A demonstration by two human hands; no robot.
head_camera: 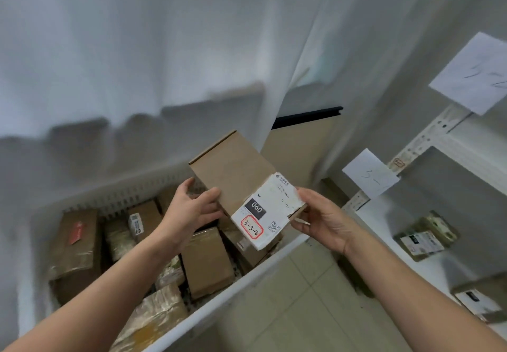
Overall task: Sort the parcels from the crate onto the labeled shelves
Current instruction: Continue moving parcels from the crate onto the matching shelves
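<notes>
Both hands hold a cardboard parcel (233,176) above the crate (236,285) — left hand (192,209) and right hand (321,220) gripping its edges; its label (263,211), marked 3-3-2, is being read; next — finding the matching shelf (428,264).

The left hand (192,209) and the right hand (321,220) hid most of their fingers behind the box (233,176). The small print on its label (267,209) was too tiny to read. The top paper sign (474,74) ran off the right edge, and its writing was a blur. The left arm (109,283) covered some parcels (205,266) in the crate (247,279) — and the shelf parcel (425,235) looked fuzzy.
</notes>
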